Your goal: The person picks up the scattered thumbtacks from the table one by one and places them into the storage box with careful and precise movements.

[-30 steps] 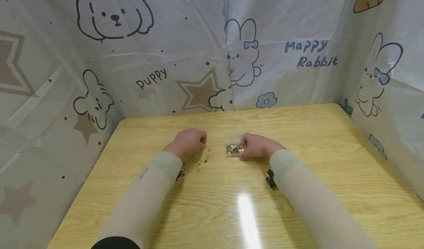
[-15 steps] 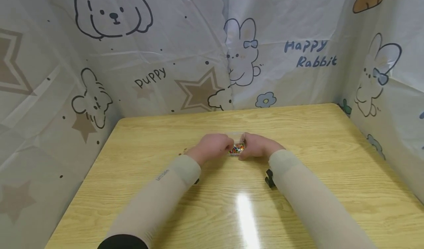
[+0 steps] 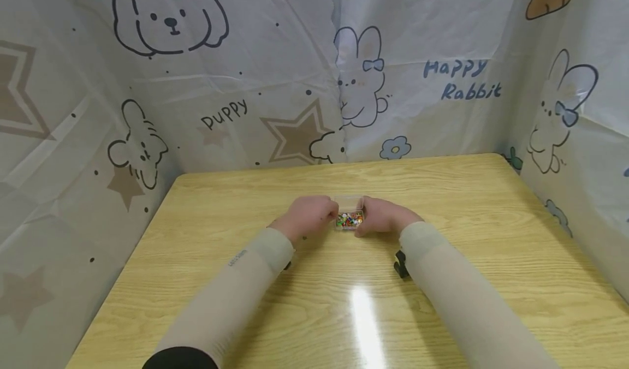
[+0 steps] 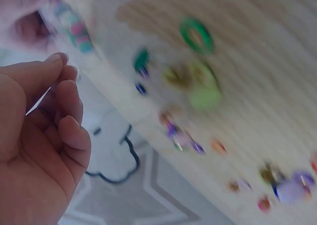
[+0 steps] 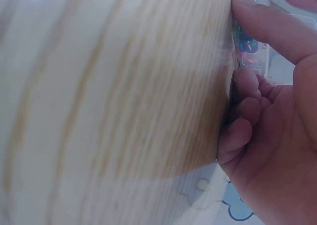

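Head view: small clear plastic box [image 3: 345,229], lid [image 3: 348,201] up, on the bench [image 3: 314,314]; multicoloured bits [image 3: 350,220] inside, too tiny to separate. Right hand [image 3: 385,216] grips box's right end, covering it. Left hand [image 3: 310,214] just beside box, fingers curled, thumb meeting forefinger, nothing seen pinched. Loose pieces [image 4: 204,96] blurred in left wrist view, one a green ring [image 4: 189,28]. Wood-grain bench top; wrinkled printed cloth [image 3: 221,85] behind, cut off at top.

Even light fills the head view; the yellow wood-grain worktop [image 3: 457,210] carries a white glare streak and soft shadows beside the beige fabric sleeves [image 3: 223,298]. Small multicoloured beads [image 4: 205,97] blur in the left wrist view; the right wrist view looks hazy.
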Demonstrator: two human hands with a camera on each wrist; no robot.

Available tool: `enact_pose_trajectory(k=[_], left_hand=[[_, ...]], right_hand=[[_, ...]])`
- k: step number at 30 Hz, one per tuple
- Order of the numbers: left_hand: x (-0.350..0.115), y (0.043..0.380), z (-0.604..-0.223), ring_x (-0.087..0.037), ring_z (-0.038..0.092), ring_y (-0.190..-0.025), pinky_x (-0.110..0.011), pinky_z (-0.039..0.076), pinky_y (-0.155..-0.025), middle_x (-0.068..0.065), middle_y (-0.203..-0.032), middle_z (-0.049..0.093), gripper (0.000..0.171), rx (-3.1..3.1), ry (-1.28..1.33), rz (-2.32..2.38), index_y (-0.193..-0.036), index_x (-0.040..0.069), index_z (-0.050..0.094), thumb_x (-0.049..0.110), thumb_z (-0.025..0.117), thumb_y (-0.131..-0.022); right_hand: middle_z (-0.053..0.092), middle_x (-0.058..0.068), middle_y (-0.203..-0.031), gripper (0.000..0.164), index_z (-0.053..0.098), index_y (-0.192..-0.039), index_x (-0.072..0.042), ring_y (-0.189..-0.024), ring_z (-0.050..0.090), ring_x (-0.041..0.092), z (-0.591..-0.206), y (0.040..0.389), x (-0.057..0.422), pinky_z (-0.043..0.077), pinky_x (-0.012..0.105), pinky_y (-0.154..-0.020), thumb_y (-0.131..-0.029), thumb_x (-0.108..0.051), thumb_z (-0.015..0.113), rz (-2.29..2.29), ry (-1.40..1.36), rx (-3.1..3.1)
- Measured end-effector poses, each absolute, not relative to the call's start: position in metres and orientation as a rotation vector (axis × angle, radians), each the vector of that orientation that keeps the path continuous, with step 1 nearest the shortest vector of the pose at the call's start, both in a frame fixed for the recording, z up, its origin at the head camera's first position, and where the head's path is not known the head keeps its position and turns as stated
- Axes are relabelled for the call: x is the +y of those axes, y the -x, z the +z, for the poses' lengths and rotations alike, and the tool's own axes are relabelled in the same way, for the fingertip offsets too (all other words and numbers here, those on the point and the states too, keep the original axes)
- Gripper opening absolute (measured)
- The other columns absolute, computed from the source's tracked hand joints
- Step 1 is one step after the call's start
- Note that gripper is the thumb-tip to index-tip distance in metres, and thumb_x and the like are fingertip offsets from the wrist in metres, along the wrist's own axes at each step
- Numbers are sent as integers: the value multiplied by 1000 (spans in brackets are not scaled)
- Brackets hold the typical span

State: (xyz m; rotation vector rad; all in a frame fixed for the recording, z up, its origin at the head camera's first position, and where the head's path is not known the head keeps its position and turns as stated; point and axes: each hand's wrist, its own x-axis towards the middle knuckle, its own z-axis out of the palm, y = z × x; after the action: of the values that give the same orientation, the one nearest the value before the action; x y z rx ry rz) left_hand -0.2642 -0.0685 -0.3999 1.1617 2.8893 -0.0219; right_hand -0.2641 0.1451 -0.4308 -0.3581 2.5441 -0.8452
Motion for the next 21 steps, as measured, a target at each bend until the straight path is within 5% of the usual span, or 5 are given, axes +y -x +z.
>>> enact_pose_trajectory(k=[8,21], left_hand=[[-110,285,-389,-10,57,-89,-35,50,-81,6,-103,66,18,2960,-920,78,-101,20,67,12,51,-95],[-141,295,-408,-15,56,-85,-41,50,-79,3,-96,66,25,2900,-704,82,-93,19,67,4,48,-88]], right_hand=[[58,3,-104,52,48,-108,-12,-89,51,19,-430,264,147,41,38,-87,-71,-25,82,-868,358,2522],[57,4,-103,51,48,-106,-11,-87,50,19,-429,264,146,42,37,-84,-71,-26,81,-840,392,2537]])
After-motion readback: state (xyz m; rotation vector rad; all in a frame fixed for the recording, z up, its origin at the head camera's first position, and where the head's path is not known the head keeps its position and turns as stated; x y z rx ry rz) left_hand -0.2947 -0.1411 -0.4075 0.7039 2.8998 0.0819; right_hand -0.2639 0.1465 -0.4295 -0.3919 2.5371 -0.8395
